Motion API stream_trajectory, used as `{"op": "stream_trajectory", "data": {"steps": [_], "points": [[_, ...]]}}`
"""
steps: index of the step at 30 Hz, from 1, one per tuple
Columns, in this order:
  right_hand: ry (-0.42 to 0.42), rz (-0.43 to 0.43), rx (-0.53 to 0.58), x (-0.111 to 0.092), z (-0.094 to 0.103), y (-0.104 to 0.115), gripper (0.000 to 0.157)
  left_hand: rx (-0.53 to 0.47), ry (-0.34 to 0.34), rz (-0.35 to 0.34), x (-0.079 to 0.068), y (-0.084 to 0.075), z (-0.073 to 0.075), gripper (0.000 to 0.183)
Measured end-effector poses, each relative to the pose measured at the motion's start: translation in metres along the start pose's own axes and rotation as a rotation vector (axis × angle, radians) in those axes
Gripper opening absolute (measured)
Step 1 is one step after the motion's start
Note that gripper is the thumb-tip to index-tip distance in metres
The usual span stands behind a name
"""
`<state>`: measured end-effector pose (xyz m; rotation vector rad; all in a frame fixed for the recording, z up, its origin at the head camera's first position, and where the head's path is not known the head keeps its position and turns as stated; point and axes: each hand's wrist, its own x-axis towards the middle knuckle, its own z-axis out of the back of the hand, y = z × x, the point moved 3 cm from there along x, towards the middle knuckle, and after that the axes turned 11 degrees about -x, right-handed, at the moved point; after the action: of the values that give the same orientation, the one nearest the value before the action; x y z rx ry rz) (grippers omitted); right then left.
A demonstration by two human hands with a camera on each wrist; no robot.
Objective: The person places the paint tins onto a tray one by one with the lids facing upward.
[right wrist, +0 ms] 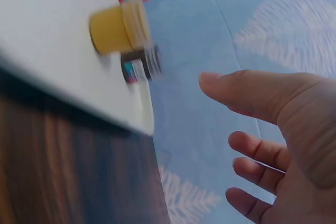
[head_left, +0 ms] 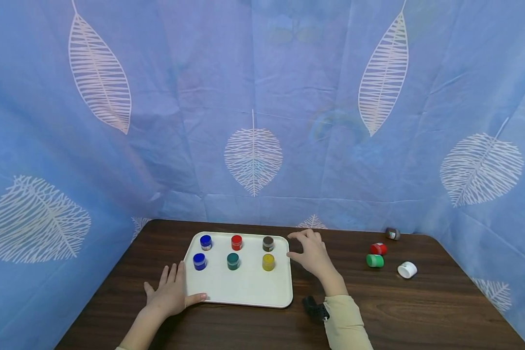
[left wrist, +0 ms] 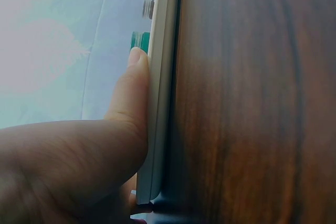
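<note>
A white tray (head_left: 249, 293) carries several small paint jars in two rows. At the back stand a blue jar (head_left: 206, 242), a red jar (head_left: 236, 242) and a brown jar (head_left: 268, 243); in front are another blue jar (head_left: 199, 261), a green jar (head_left: 233, 261) and a yellow jar (head_left: 268, 262). My left hand (head_left: 168, 291) rests at the tray's left front corner, fingers spread and straight along the side, its thumb (left wrist: 134, 85) lying over the front rim. Beside the right edge, my right hand (head_left: 312, 253) holds nothing, thumb and fingers parted near the brown jar.
On the dark wooden table (head_left: 420, 311), right of the tray, lie a second brown jar (head_left: 393, 234), a second red jar (head_left: 378, 249), a light green jar (head_left: 375, 261) and a white jar (head_left: 407, 270). A blue leaf-patterned cloth (head_left: 310, 160) hangs behind. The right wrist wears a black band (head_left: 316, 309).
</note>
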<state>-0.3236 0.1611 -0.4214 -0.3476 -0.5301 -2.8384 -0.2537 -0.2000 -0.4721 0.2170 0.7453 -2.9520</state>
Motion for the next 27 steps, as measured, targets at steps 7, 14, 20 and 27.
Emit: {"op": "stream_trajectory", "data": {"steps": [7,14,20,27], "points": [[-0.033,-0.074,0.03,-0.002,0.015,-0.031,0.047,0.005,-0.01,-0.006,0.0,-0.001,0.0,0.133],[-0.045,-0.143,0.042,-0.008,0.028,-0.057,0.047,0.004,-0.004,-0.002,0.0,0.001,0.0,0.133],[-0.071,-0.181,0.028,-0.015,0.035,-0.082,0.047,-0.002,-0.001,-0.004,0.002,0.003,-0.002,0.133],[-0.099,-0.246,0.05,-0.028,0.045,-0.108,0.048,-0.006,0.003,-0.008,0.001,0.0,0.0,0.132]]}}
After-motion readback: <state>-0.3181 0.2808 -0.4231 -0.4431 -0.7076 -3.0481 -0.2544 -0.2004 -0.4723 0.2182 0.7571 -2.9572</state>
